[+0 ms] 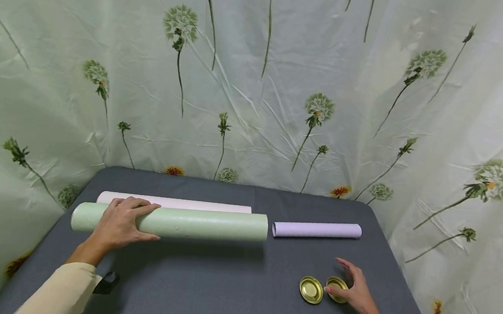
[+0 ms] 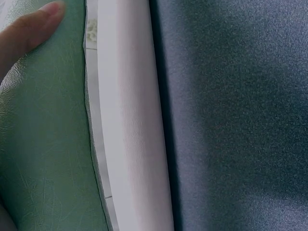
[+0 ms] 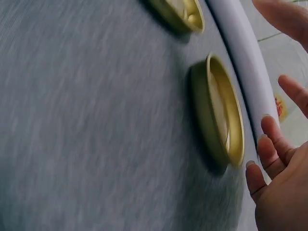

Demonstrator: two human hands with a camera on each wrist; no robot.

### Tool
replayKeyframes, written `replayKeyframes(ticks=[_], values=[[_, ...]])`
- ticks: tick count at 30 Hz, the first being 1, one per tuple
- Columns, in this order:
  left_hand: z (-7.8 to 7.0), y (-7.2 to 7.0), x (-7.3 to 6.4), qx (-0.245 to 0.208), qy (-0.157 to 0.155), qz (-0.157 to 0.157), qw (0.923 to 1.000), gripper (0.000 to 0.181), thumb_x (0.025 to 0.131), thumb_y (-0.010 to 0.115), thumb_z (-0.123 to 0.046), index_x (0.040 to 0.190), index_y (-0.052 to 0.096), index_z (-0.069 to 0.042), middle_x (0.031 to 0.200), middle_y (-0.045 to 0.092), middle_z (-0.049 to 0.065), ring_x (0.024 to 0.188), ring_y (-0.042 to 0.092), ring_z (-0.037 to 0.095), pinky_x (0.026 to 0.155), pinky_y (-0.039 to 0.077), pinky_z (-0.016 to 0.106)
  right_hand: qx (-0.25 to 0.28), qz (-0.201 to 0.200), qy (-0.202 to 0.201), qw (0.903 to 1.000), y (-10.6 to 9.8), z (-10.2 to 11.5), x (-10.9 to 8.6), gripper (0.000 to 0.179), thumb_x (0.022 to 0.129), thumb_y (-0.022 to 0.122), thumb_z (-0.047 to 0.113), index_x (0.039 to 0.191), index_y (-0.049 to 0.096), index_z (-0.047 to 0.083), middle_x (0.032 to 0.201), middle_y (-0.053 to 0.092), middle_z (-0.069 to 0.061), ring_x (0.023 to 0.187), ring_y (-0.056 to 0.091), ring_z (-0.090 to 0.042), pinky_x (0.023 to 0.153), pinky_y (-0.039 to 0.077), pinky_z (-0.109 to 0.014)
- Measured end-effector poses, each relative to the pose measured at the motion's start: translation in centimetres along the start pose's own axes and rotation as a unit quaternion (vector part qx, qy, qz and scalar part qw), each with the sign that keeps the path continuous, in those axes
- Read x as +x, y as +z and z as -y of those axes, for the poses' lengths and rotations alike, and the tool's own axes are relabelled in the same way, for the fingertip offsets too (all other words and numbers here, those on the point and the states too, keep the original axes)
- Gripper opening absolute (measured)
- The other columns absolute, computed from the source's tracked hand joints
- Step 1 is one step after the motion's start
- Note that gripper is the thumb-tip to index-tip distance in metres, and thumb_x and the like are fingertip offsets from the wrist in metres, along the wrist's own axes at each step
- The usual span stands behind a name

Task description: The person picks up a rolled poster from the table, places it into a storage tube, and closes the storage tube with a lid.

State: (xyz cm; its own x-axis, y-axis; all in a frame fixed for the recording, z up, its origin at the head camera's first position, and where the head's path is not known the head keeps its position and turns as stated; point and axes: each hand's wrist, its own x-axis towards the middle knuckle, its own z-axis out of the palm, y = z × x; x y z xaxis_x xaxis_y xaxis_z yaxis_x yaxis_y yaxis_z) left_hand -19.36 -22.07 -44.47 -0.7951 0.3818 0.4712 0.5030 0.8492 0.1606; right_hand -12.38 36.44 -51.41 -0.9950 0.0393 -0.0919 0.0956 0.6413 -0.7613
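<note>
My left hand (image 1: 121, 221) grips a thick light-green roll (image 1: 208, 224), fingers over its top and thumb along its near side. The roll's shadow falls on the table below it. Just behind lies a white roll (image 1: 210, 206), partly hidden by the green one; the left wrist view shows this white roll (image 2: 137, 115) beside the green surface (image 2: 48, 125). My right hand (image 1: 357, 291) hovers with spread fingers over a round gold lid (image 1: 336, 282), overlapping it in the head view. A second gold lid (image 1: 311, 289) sits to its left, hollow side up.
A slimmer lilac roll (image 1: 317, 230) lies on the dark grey table (image 1: 220, 295) toward the back right. Behind the table and along its sides hangs a pale curtain (image 1: 257, 102) printed with dandelions.
</note>
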Motion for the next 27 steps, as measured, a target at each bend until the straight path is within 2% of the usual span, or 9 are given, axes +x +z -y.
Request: replayKeyframes(ticks=[4,8,10,12,17,27], values=[[0.1,-0.2,0.1,0.004,-0.002,0.008,1.0000,0.075,0.050,0.091,-0.043,0.114,0.070,-0.010,0.104,0.065,0.012,0.098,0.059,0.033,0.082,0.039,0.054,-0.023,0.022,0.043,0.9986,0.0,-1.0,-0.4,0.087,0.072,0.085,0.025,0.142,0.040,0.001,0.137,0.032,-0.030,0.117,0.036,-0.040,0.088,0.037,-0.051],[0.0,-0.4,0.2,0.001,-0.007,0.022,0.9997,0.074,0.052,0.090,-0.044,0.115,0.070,-0.010,0.106,0.065,0.012,0.100,0.059,0.033,0.084,0.038,0.054,-0.037,0.037,0.063,0.9966,0.0,-1.4,-0.6,0.089,0.067,0.088,0.027,0.140,0.043,0.002,0.136,0.032,-0.030,0.120,0.034,-0.042,0.090,0.035,-0.056],[-0.1,-0.4,0.2,0.003,-0.010,0.025,0.9996,0.074,0.053,0.090,-0.045,0.115,0.070,-0.010,0.106,0.065,0.013,0.100,0.059,0.033,0.083,0.039,0.054,-0.046,0.039,0.056,0.9966,0.0,-1.4,-0.7,0.088,0.066,0.089,0.027,0.138,0.046,0.004,0.135,0.034,-0.030,0.122,0.032,-0.044,0.092,0.032,-0.060],[-0.1,-0.5,0.1,0.005,-0.015,0.027,0.9995,0.075,0.053,0.090,-0.045,0.115,0.070,-0.010,0.107,0.065,0.013,0.101,0.059,0.033,0.083,0.039,0.053,-0.060,0.037,0.042,0.9966,0.1,-1.4,-0.6,0.086,0.063,0.090,0.027,0.135,0.049,0.005,0.131,0.039,-0.028,0.119,0.033,-0.044,0.090,0.029,-0.057],[0.0,-0.6,0.1,0.005,-0.021,0.027,0.9994,0.075,0.053,0.090,-0.045,0.116,0.070,-0.010,0.106,0.065,0.013,0.101,0.059,0.033,0.083,0.039,0.053,-0.089,0.026,0.024,0.9954,0.4,-1.8,-0.5,0.084,0.057,0.092,0.027,0.128,0.054,0.005,0.123,0.047,-0.021,0.110,0.039,-0.038,0.080,0.025,-0.046],[-0.1,-0.4,-0.1,0.004,-0.015,0.021,0.9997,0.074,0.053,0.090,-0.045,0.115,0.070,-0.010,0.105,0.065,0.012,0.099,0.060,0.032,0.082,0.039,0.053,-0.069,0.012,0.024,0.9972,0.4,-1.9,-0.6,0.075,0.061,0.091,0.022,0.124,0.058,0.000,0.124,0.050,-0.022,0.115,0.039,-0.039,0.089,0.027,-0.053]])
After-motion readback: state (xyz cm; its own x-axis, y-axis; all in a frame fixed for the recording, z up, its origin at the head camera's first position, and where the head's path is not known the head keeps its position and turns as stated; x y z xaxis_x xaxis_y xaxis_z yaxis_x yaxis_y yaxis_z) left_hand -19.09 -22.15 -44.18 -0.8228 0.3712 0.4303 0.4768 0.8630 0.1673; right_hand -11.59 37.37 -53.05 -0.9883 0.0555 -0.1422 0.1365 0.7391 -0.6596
